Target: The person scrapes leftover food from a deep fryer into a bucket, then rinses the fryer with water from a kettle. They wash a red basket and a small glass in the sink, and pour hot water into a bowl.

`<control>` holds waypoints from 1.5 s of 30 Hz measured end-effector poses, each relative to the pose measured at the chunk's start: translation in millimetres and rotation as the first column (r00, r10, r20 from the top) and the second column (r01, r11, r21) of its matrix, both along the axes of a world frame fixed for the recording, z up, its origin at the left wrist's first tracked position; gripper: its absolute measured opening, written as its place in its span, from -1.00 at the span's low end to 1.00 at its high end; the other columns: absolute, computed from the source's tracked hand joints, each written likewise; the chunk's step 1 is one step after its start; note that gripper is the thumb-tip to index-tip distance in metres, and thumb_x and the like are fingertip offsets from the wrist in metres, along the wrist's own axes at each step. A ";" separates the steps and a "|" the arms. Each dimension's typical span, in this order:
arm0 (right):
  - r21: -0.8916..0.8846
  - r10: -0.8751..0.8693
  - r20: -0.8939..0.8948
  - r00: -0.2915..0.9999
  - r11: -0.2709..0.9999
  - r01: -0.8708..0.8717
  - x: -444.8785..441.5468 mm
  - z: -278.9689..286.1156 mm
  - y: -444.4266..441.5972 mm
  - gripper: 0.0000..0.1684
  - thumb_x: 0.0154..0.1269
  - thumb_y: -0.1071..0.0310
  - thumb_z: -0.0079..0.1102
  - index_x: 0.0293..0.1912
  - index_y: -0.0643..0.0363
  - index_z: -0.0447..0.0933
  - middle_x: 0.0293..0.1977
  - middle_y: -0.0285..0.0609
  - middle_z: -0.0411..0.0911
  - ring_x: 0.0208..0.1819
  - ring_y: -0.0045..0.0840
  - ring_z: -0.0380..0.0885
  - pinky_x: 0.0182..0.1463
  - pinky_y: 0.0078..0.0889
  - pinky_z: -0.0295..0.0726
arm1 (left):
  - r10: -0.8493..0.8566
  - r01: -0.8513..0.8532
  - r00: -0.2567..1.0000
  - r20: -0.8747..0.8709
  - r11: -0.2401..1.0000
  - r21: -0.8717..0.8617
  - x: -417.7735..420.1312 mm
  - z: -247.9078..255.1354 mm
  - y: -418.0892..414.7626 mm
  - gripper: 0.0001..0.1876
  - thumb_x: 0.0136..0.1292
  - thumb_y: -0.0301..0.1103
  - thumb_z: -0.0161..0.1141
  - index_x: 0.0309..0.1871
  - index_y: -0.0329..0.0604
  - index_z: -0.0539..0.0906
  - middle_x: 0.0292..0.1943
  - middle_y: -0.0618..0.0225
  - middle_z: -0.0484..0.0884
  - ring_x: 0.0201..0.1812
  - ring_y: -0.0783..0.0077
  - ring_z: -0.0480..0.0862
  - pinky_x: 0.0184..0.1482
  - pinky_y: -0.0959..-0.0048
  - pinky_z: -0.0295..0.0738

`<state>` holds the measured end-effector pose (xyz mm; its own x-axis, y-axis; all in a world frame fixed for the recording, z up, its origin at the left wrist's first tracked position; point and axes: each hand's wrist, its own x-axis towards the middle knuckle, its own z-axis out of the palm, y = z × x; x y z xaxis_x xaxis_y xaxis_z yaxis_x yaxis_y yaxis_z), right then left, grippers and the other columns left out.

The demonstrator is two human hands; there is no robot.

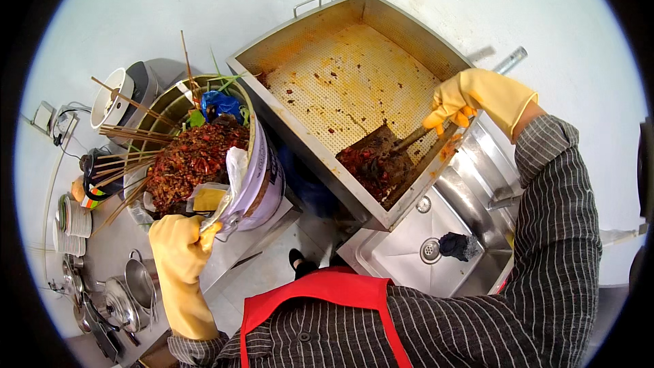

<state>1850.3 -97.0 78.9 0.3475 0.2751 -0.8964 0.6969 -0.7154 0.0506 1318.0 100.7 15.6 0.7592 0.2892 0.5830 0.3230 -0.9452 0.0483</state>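
My right hand (452,105), in a yellow rubber glove, grips the handle of a flat scraper (391,151). The blade lies in the near corner of a deep metal basin with a perforated bottom (340,66), against a heap of dark red food residue (357,166). Oily stains and bits dot the basin's bottom. My left hand (181,245), gloved too, is closed on the near rim of a pale purple bucket (265,179), where a clear plastic liner lies. Red chili residue (191,156), bamboo skewers (140,138) and a blue plastic bag (222,105) fill the bucket.
Below the basin at right is a steel sink (409,260) with a dark scrubbing cloth (454,245) by its drain. At left stand stacked plates (76,225), a steel pot (122,301) and a white bowl (112,97). A metal pipe (511,60) juts beyond the basin.
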 end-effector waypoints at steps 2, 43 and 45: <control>0.005 -0.052 -0.013 0.999 0.999 0.052 10.4 -11.3 -6.7 -0.41 0.42 -0.42 0.37 0.05 -0.17 0.88 -0.67 -0.36 0.54 -0.69 -0.62 0.32 -0.50 -0.43 0.26 | 0.004 -0.003 1.000 -0.006 1.000 0.001 -1.7 1.3 0.1 -0.57 0.04 -0.08 0.67 -0.51 -0.06 0.56 -0.60 0.31 0.50 -0.55 0.06 0.53 -0.47 0.11 0.33; 0.355 0.274 0.855 0.440 0.308 -0.883 -267.7 68.1 78.0 -0.32 0.62 0.08 0.12 0.59 -0.06 0.25 -0.15 -0.13 0.74 -0.31 -0.30 0.85 -0.40 0.02 0.71 | 0.072 -0.098 0.989 -0.131 0.974 -0.205 -17.7 10.6 2.0 -0.49 0.43 0.22 0.27 -0.49 0.05 0.80 -0.48 0.30 0.77 -0.34 0.09 0.80 -0.34 0.13 0.63; 0.225 0.320 0.882 0.346 0.360 -0.906 -273.0 57.8 76.8 -0.29 0.61 0.06 0.14 0.61 -0.08 0.22 -0.13 -0.15 0.74 -0.35 -0.27 0.83 -0.46 0.02 0.68 | 0.075 -0.089 0.993 -0.086 0.982 -0.166 -16.5 7.1 2.3 -0.57 0.26 0.14 0.45 -0.54 0.03 0.72 -0.53 0.34 0.71 -0.41 0.12 0.76 -0.39 0.15 0.59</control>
<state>1577.3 -20.2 136.8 0.0910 0.9959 -0.0025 0.8768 -0.0789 0.4744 1301.5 103.0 22.8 0.7703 0.4420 0.4596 0.4084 -0.8955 0.1767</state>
